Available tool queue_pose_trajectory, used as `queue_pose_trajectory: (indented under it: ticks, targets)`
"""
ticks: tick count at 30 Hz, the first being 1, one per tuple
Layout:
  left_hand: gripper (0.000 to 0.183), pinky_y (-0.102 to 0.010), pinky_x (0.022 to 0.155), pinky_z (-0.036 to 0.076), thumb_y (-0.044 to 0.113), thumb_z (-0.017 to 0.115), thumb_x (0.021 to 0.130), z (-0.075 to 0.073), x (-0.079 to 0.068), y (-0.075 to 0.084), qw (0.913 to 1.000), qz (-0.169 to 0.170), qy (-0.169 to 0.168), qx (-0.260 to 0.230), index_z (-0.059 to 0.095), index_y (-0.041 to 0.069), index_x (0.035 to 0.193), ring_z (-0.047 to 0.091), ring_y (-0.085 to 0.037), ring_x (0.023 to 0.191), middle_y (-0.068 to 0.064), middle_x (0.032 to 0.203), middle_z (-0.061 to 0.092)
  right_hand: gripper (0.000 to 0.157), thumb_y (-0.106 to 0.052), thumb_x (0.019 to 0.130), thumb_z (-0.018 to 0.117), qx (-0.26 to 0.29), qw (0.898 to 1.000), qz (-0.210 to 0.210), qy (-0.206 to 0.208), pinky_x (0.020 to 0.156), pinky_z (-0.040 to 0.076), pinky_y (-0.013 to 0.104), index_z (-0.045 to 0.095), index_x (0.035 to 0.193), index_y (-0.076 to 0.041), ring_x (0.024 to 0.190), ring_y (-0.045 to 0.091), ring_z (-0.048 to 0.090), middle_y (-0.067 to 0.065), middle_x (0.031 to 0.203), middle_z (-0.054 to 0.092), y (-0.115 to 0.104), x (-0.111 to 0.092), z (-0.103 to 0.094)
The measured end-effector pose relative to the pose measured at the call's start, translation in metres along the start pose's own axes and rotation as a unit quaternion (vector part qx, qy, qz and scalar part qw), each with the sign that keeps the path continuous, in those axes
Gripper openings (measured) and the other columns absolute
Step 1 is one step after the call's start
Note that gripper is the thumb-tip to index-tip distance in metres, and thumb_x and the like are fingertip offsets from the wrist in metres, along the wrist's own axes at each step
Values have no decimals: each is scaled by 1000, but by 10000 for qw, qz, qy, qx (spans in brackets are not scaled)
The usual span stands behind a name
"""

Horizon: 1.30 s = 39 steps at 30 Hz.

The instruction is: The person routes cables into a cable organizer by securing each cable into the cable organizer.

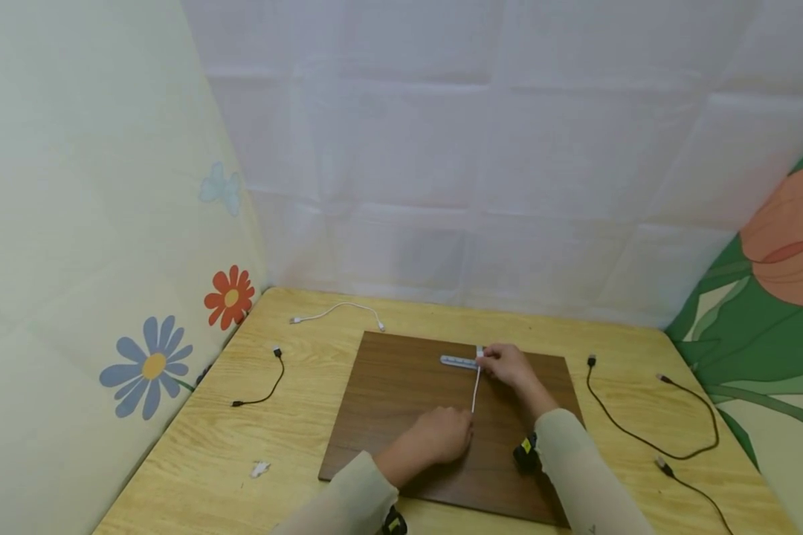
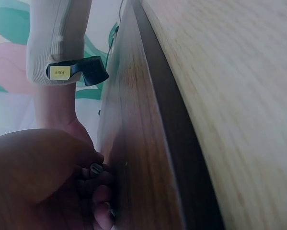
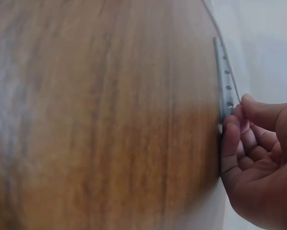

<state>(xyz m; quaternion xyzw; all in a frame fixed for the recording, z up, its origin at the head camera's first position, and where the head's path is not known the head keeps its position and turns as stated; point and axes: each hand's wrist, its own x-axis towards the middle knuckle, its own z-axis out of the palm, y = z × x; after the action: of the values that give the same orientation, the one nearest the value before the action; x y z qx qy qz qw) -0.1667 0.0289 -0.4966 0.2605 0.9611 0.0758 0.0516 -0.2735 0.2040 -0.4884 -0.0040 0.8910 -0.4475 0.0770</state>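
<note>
A white cable runs taut between my two hands above a dark brown wooden board. My left hand grips its near end, and a small metal connector pokes out between thumb and fingers in the left wrist view. Near the board's far edge, my right hand pinches the cable between thumb and fingertips. Those fingers are at the right end of a pale strip with several notches or holes, which lies on the board. The fingers hide whether the cable sits in a notch.
On the yellow wooden table, a short black cable lies left of the board and a white cable behind it. Two black cables lie on the right. A white scrap is at the left front.
</note>
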Motion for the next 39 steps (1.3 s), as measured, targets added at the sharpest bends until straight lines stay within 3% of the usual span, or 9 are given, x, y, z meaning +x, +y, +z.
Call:
queue_pose_trajectory:
  ticks: [6,20,30,39]
  targets:
    - [17,-36,70,58,28,57,102,2,4,-2,9997,-54,-220,-97,67,14,106,70,-24,86,-7,96,72,21,-13,96,68,-23,9999,-45,-97,62,52,27,69,105,6,71,14,59,8,81,67,0,2,1]
    - [13,-35,67,57,26,60,97,-8,5,2,9997,103,-200,37,70,16,97,70,-22,83,-6,93,73,20,-16,97,66,-533,9979,-147,-345,62,53,31,68,101,3,70,17,61,11,87,65,3,5,0]
    - [17,-34,74,57,29,59,98,-6,12,1,9995,111,-246,176,72,18,102,70,-21,88,-5,96,73,17,-15,98,65,-504,9974,-269,-439,60,52,30,65,97,3,67,16,60,9,83,63,2,9,-5]
    - [20,-32,84,54,30,58,98,-12,9,2,9990,204,-335,206,73,22,108,70,-19,96,-2,102,75,19,-14,98,64,-327,9980,-13,-542,60,52,28,64,103,5,69,15,58,8,82,61,-1,11,-6]
